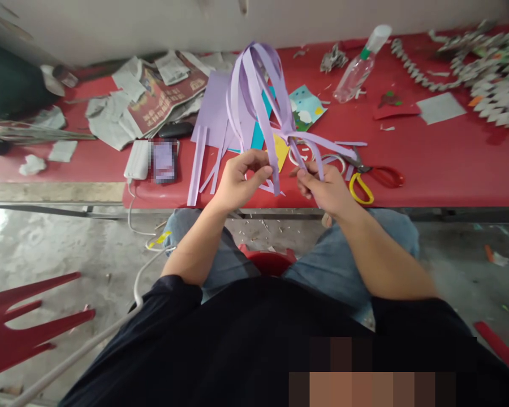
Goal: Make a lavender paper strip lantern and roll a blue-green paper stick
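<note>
Above the red table, a light purple paper-strip piece (285, 110) stands with long strips arched into loops at the top and gathered at a joint. My left hand (240, 180) is closed, thumb against fingers, on the lower end of one hanging strip. Just below the joint, my right hand (327, 189) pinches the strip ends that form a stem. Other strip tails spread to the right of the joint. Beside my right hand lie scissors (362, 191) with one yellow and one red handle. Cut purple strips (197, 167) rest left of my left hand.
A purple paper sheet (207, 113), newspaper (163, 99) and a white power bank (137, 160) with a cable lie left on the table (441, 175). A clear bottle (351, 78) stands at the back. Folded-paper chains (498, 93) fill the right. A red plastic chair (8, 328) stands lower left.
</note>
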### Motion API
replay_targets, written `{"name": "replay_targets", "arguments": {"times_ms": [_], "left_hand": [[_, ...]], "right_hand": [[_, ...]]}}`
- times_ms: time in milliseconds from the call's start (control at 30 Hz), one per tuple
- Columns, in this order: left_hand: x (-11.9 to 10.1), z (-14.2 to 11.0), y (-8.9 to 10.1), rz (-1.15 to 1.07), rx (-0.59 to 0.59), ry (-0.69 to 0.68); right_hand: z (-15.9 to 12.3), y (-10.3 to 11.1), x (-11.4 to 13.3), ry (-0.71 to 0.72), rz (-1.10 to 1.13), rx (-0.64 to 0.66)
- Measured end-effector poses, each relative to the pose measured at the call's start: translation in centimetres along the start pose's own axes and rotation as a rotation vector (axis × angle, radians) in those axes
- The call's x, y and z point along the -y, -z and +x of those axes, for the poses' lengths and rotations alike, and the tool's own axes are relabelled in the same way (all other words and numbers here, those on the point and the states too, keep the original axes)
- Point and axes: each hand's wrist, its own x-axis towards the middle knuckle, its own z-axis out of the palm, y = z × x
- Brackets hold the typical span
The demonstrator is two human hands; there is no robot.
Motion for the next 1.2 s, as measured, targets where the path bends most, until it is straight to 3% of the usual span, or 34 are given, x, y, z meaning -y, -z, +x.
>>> {"name": "replay_targets", "arguments": {"times_ms": [133,267,500,667,800,1033,1200], "left_hand": [[-0.1,-0.2,0.1,0.093,-0.056,-0.008],[0.3,0.1,0.0,0.048,-0.175,0.009],[-0.1,-0.1,0.3,-0.153,-0.048,0.080],[-0.8,-0.2,1.0,0.142,-0.129,-0.028],[-1.5,-0.1,1.7,0.258,-0.099,-0.055],[0.4,0.1,0.5,0.062,-0.392,0.027],[1.4,0.0,-0.4,0.046,-0.441,0.077]], "right_hand": [[0.5,-1.0,-0.2,0.018,-0.001,0.006],[0.3,-1.5,-0.7,-0.005,-0.023,0.046],[-0.1,-2.2,-0.9,-0.050,-0.025,0.051],[-0.2,-2.2,-0.5,-0.053,-0.017,0.058],[-0.2,-2.1,-0.5,-0.049,-0.015,0.053],[-0.3,-2.1,-0.6,-0.036,-0.046,0.055],[-0.3,-2.4,-0.3,0.022,-0.161,0.065]]}}
